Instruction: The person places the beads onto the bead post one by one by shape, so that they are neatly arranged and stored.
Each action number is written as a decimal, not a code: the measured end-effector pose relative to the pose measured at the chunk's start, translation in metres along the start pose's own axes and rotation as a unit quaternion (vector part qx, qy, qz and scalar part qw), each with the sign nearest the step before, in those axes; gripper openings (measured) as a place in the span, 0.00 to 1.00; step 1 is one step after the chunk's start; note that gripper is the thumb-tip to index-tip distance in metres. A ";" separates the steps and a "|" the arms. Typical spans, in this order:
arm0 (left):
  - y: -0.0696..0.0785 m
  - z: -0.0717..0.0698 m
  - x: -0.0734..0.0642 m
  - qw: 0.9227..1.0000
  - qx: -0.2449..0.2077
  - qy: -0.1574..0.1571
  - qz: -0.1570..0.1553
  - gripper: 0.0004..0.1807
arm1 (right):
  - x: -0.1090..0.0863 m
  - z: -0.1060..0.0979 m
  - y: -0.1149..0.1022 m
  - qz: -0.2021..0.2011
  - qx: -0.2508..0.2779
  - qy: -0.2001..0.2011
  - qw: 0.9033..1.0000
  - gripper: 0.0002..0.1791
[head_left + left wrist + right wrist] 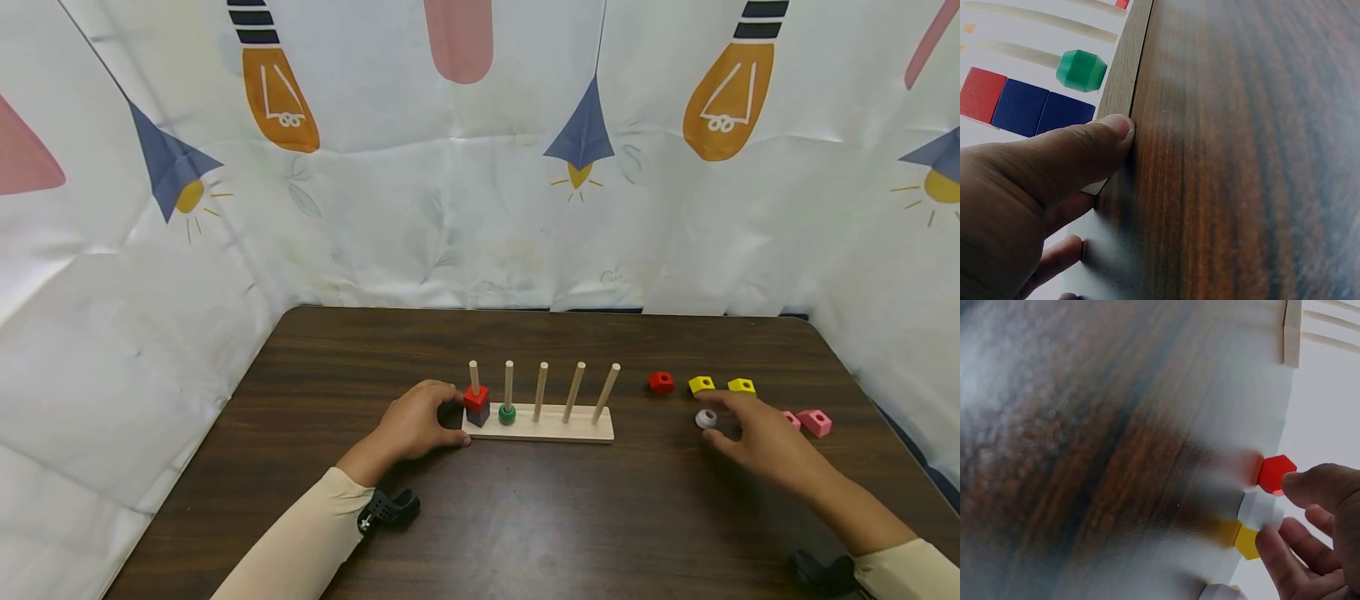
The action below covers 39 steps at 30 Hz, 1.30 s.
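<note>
My left hand (416,423) grips the left end of a pale wooden peg board (551,429), its thumb at the front edge. The first peg bears a red cube (476,398) on top of dark blue cubes (1042,111); a green bead (507,414) sits low on the second. The other three pegs are bare. Over at the right, my right hand (772,442) reaches over the table with thumb and index finger parted around a white bead (706,418). In the right wrist view the white bead (1260,509) shows between those fingertips.
Behind the right hand lie a red block (661,383) and two yellow blocks (701,384). Pink blocks (814,422) lie beyond its knuckles, one partly hidden. A printed white curtain (465,208) hangs along the back of the dark wooden table (525,517).
</note>
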<state>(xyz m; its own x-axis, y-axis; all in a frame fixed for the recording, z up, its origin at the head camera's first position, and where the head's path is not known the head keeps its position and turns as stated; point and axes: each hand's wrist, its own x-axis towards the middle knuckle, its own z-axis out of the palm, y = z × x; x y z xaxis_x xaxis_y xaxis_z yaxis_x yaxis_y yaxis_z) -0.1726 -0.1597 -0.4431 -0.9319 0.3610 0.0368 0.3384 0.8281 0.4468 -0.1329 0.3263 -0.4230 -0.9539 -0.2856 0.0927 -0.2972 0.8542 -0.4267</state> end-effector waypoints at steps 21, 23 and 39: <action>0.000 0.000 -0.001 1.000 0.000 -0.002 -0.002 0.31 | 0.015 0.013 -0.009 -0.029 -0.006 -0.003 1.000 0.19; 0.000 0.000 -0.001 1.000 -0.001 -0.002 -0.003 0.31 | 0.018 0.014 -0.011 -0.034 -0.007 -0.003 0.999 0.18; 0.001 -0.001 -0.001 1.000 -0.002 0.001 0.000 0.31 | 0.035 0.003 -0.044 -0.084 0.016 0.018 0.996 0.15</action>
<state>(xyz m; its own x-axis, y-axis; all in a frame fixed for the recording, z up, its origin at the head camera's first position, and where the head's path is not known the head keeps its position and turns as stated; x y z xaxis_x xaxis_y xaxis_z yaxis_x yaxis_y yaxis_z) -0.1711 -0.1598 -0.4418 -0.9322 0.3600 0.0388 0.3379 0.8266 0.4501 -0.1529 0.2777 -0.4038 -0.8914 -0.4082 0.1969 -0.4527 0.7809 -0.4305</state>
